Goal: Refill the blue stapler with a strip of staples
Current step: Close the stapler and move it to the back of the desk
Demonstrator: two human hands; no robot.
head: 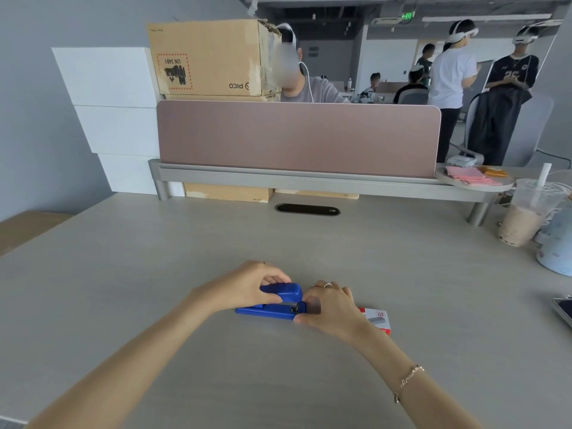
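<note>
The blue stapler (280,305) lies on the pale wooden desk (185,258), near its front middle. My left hand (250,284) grips the stapler's top cover from above and behind. My right hand (331,308) holds the stapler's front end, thumb against the base and fingers over the nose. A dark opening shows at the front of the stapler between cover and base. A small white and red staple box (379,320) lies just behind my right hand, partly hidden by it. No loose staple strip is visible.
A pink divider panel (297,137) on a grey rail closes off the far side of the desk. A milk tea cup (523,215) and a pale blue object (557,249) stand at the right. A phone edge (561,308) shows far right. Several people are beyond the divider.
</note>
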